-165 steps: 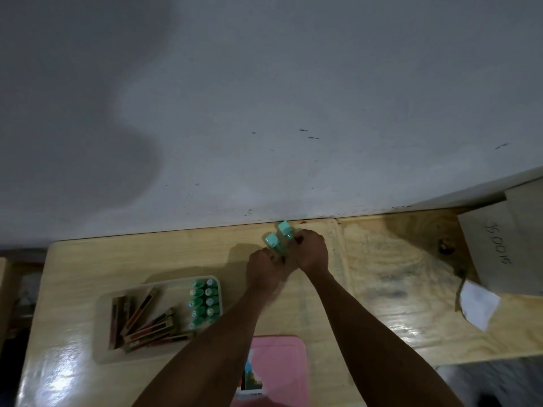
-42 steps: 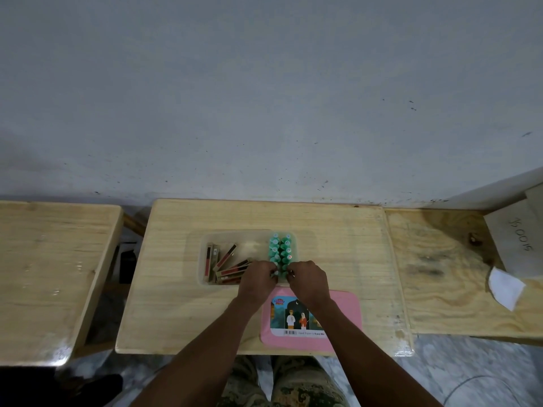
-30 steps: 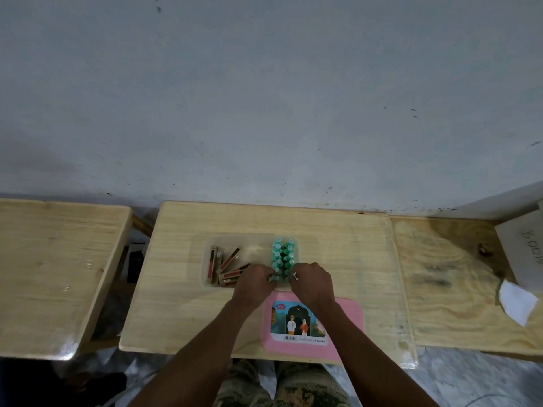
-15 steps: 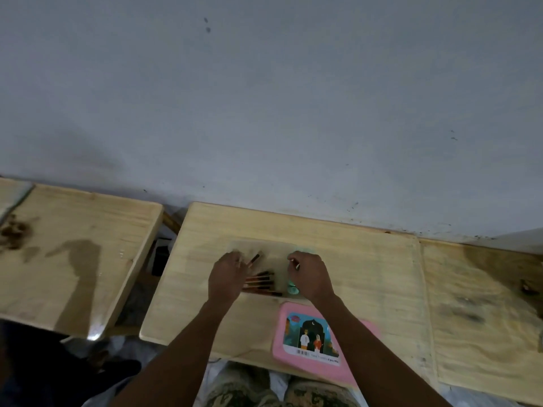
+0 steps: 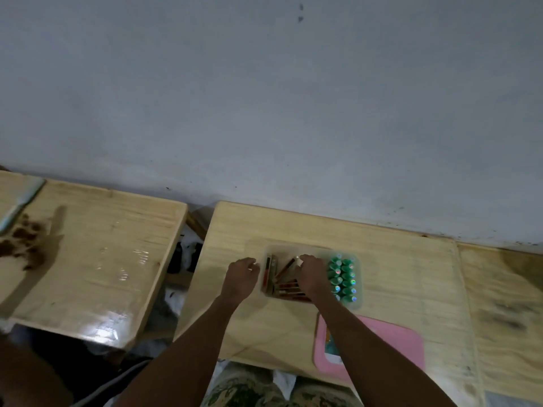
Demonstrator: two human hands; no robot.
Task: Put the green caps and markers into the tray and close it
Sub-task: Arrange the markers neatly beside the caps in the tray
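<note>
A clear plastic tray (image 5: pixel 311 249) lies on the middle wooden table. Several green caps (image 5: pixel 342 279) stand in two rows in its right part. Brown-red markers (image 5: pixel 280 277) lie loose in its left part. My left hand (image 5: pixel 241 279) is just outside the tray's left wall, fingers curled, with nothing visible in it. My right hand (image 5: pixel 312 278) reaches into the tray's middle, fingertips down on the markers, close beside the green caps; its grip is hidden. The pink lid (image 5: pixel 393 346) lies flat near the table's front edge, partly under my right forearm.
A second wooden table (image 5: pixel 97 259) stands to the left across a dark gap, with a brown stain at its left end. Another wooden surface (image 5: pixel 505 304) adjoins on the right. A grey wall runs right behind the tables.
My right hand has shifted left off the green caps, which now show in full. My left hand stays at the tray's left side. The view has swung a little to the left.
</note>
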